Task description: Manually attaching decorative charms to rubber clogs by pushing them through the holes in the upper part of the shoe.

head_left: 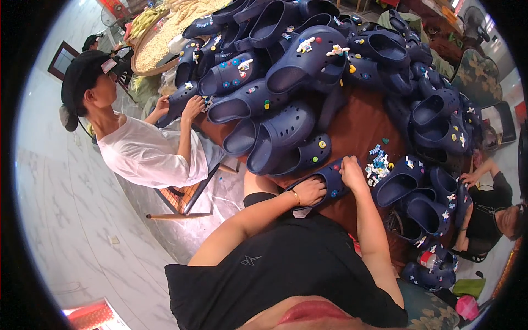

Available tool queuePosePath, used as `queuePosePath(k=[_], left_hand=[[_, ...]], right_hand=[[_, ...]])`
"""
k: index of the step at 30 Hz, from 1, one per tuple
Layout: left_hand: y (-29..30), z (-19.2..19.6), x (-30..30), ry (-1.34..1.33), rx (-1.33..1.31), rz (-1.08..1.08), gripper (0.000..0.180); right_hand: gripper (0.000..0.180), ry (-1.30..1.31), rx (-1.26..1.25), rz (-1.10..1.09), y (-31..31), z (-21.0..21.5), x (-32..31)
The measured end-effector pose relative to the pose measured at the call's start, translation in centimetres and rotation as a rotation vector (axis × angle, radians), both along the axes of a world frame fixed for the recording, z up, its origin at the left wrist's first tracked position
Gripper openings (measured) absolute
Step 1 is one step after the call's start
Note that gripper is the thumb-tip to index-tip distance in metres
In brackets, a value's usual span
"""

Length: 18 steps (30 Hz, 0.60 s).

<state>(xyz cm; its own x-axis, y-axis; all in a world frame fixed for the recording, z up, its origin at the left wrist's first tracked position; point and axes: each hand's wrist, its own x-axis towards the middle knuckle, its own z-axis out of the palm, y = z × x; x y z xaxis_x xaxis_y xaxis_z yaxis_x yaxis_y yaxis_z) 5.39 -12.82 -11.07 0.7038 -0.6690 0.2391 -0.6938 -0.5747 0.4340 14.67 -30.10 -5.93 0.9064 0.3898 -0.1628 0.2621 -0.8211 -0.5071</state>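
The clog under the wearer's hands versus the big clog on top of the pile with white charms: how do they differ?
The held clog lies at the table's near edge, left hand inside it, right hand pressing its top; the pile-top clog rests untouched on other clogs. The held clog shows small coloured round charms; the pile-top clog carries white figure charms. Both are navy with holes.

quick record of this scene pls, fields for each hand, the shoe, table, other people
left hand: slid inside the opening of a navy clog, gold bracelet at the wrist
right hand: pressing on the top of the same clog
loose charms: small white and blue pieces just right of the clog
table: reddish-brown, heaped with navy clogs
co-worker, left: white top, black cap, handling a clog
co-worker, right: dark top, hand at the clogs
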Motion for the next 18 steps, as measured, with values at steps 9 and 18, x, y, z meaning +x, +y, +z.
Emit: queuePosePath(k=[9,18], left_hand=[[-0.3,-1.0,0.7,0.025,0.043,0.012,0.016],[-0.3,-1.2,1.1,-0.022,0.129,0.026,0.017]], right_hand=[[0.007,-0.174,0.259,-0.056,-0.7,-2.3,-0.7],[0.017,-0.212,0.380,-0.075,-1.1,-2.3,0.0]])
